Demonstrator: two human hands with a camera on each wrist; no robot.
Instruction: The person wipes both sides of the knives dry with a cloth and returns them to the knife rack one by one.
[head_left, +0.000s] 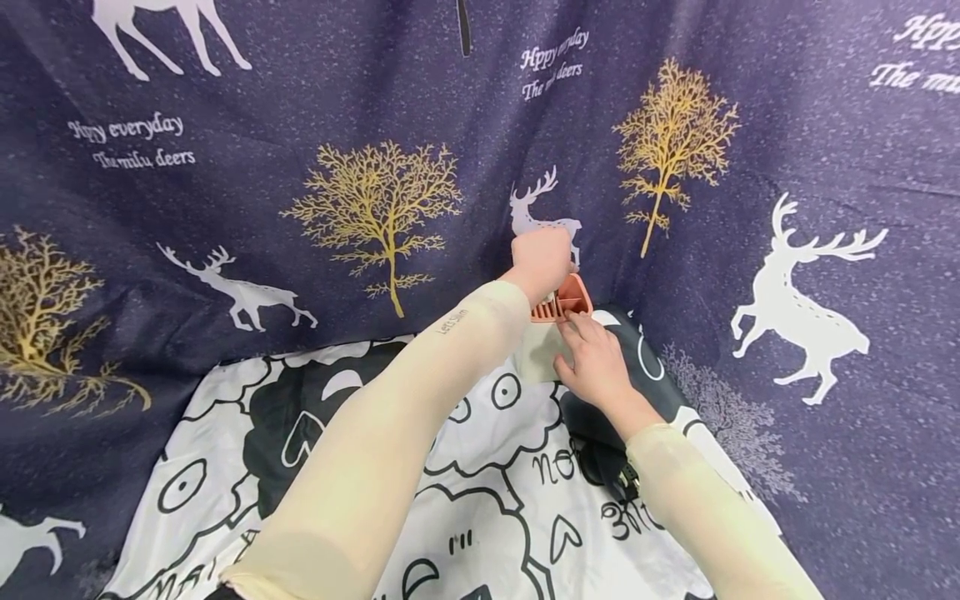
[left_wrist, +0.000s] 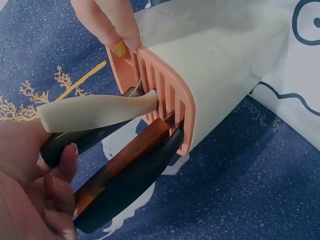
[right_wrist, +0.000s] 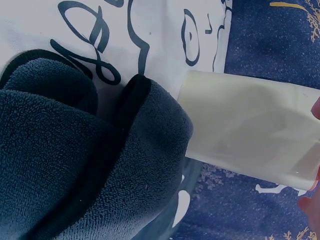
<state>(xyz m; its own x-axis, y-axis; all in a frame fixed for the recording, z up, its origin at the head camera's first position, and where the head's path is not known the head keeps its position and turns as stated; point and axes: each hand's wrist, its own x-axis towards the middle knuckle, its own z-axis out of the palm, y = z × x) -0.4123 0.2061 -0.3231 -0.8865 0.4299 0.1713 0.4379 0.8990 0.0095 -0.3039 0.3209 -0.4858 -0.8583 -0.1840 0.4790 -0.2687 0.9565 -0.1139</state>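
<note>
A cream knife block (head_left: 537,354) with a slotted salmon-pink top (left_wrist: 172,82) stands at the far corner of the patterned cloth. Several handles stick out of its slots: a cream handle (left_wrist: 95,112), a brown wooden handle (left_wrist: 132,155) and a dark handle (left_wrist: 135,187). At the top, my left hand (head_left: 542,258) pinches a black-handled knife (left_wrist: 82,142), mostly behind the cream handle; its blade is largely hidden. My right hand (head_left: 596,358) grips the block's rim, with fingertips (left_wrist: 122,35) over the salmon edge. In the right wrist view, only bits of that hand show.
A dark blue folded towel (right_wrist: 145,165) lies beside the block on the near side. Below my right wrist is a small dark object (head_left: 618,475). Navy fabric (head_left: 480,108) with deer and trees hangs behind and to the right. A black-and-white cloth (head_left: 480,450) covers the surface.
</note>
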